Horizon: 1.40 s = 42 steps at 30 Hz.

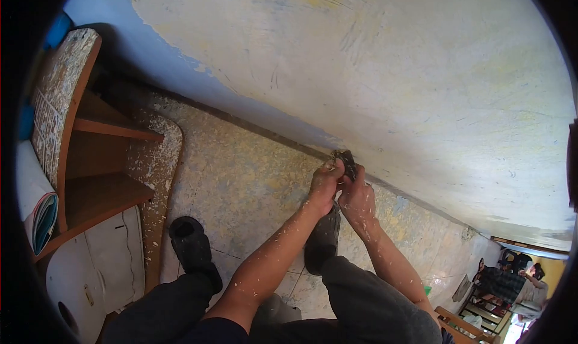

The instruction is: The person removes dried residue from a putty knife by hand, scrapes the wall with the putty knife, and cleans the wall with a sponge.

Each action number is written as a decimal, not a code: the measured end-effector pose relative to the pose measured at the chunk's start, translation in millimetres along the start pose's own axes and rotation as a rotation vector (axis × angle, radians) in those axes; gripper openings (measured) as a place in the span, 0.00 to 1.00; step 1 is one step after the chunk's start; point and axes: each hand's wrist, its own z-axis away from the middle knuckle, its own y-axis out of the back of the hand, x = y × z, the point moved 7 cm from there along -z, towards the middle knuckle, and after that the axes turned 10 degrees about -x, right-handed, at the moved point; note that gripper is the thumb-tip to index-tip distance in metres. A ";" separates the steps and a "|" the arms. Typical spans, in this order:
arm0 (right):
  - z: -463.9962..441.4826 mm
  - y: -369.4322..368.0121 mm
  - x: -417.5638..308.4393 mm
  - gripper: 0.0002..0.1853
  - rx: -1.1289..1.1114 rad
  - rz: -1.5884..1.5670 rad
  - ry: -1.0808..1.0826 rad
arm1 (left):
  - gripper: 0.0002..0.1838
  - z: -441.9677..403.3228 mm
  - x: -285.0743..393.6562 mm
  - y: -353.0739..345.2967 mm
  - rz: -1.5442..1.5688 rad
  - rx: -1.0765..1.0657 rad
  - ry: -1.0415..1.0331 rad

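My left hand [325, 186] and my right hand [357, 200] are close together, low at the foot of the wall. Both are closed around a short dark scraper [347, 163], whose edge meets the wall [361, 73] just above the floor. Fingers cover much of the scraper. Most of the wall surface is stripped to a pale, patchy layer, while blue paint [265, 116] stays along the lower left. Small pale flakes cling to my forearms. Directly under my hands is one dark shoe [322, 241].
Flakes cover the floor [235, 157] and the wooden shelf unit [171, 145] at left. That unit holds papers [37, 205], with a white cabinet [111, 259] below. My other shoe [192, 247] is near it. Another person [533, 290] and wooden furniture [466, 323] are at far right.
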 end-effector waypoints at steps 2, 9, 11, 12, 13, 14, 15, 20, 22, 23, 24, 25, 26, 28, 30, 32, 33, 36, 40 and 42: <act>-1.0 -0.3 -2.8 0.21 -0.027 0.083 -0.002 | 0.11 -0.4 -0.2 1.2 0.039 0.026 -0.016; 5.0 20.5 -9.9 0.22 0.002 -0.006 0.041 | 0.11 0.4 -11.1 -9.1 0.071 0.014 0.046; -10.1 8.2 -27.5 0.23 -0.087 0.109 -0.045 | 0.11 3.4 15.4 0.7 0.185 0.044 -0.071; -7.2 5.8 -24.5 0.23 -0.091 0.104 -0.053 | 0.11 5.7 13.4 2.6 0.182 0.049 -0.063; -4.6 3.4 -22.4 0.22 -0.086 0.092 -0.052 | 0.11 7.8 12.8 4.6 0.121 0.051 -0.027; -4.9 3.7 -22.6 0.22 -0.074 0.082 -0.040 | 0.11 7.1 16.7 6.6 0.059 0.050 -0.003; 0.0 9.6 -19.3 0.22 -0.052 0.048 -0.015 | 0.11 3.3 7.5 4.0 0.067 0.039 0.034; 7.5 17.1 3.4 0.22 -0.021 -0.007 0.001 | 0.12 -1.7 -20.5 -8.9 0.094 -0.068 0.081; -0.4 8.5 -14.1 0.21 -0.076 0.041 -0.037 | 0.11 3.3 -4.4 4.0 0.190 0.053 0.031; -5.2 3.2 -20.3 0.20 -0.070 0.063 -0.001 | 0.10 6.7 3.8 9.7 0.148 0.097 0.081; -5.3 3.1 -17.6 0.20 -0.068 0.068 -0.007 | 0.10 7.2 5.9 8.9 0.151 0.092 0.086; -4.9 3.2 -18.6 0.21 -0.068 0.052 0.037 | 0.09 7.0 11.1 6.9 0.131 0.067 0.040; -4.3 3.8 -21.3 0.23 -0.066 0.033 0.082 | 0.08 7.0 16.0 4.7 0.106 0.042 -0.006; -2.7 17.1 -15.5 0.22 -0.077 -0.035 0.139 | 0.07 2.9 6.8 -0.8 0.102 0.006 0.007; 3.4 30.4 -11.3 0.22 -0.103 -0.103 0.190 | 0.07 3.3 -0.8 -3.3 0.105 -0.017 0.026; 5.8 28.2 -5.9 0.22 -0.296 -0.313 0.118 | 0.08 4.6 -0.4 -6.6 0.037 -0.041 0.046; 3.5 20.2 -3.8 0.22 -0.296 -0.168 0.106 | 0.08 7.3 1.6 -7.8 0.038 -0.040 0.051; -4.6 16.6 -38.5 0.21 -0.224 -0.191 0.194 | 0.08 10.4 21.5 2.5 0.067 0.049 -0.047; -4.8 19.3 -33.7 0.19 -0.230 -0.173 0.174 | 0.09 5.9 15.8 6.6 0.071 -0.022 -0.006; 0.5 23.3 -15.1 0.18 -0.191 -0.187 0.166 | 0.10 1.4 7.0 -3.3 0.074 -0.035 0.015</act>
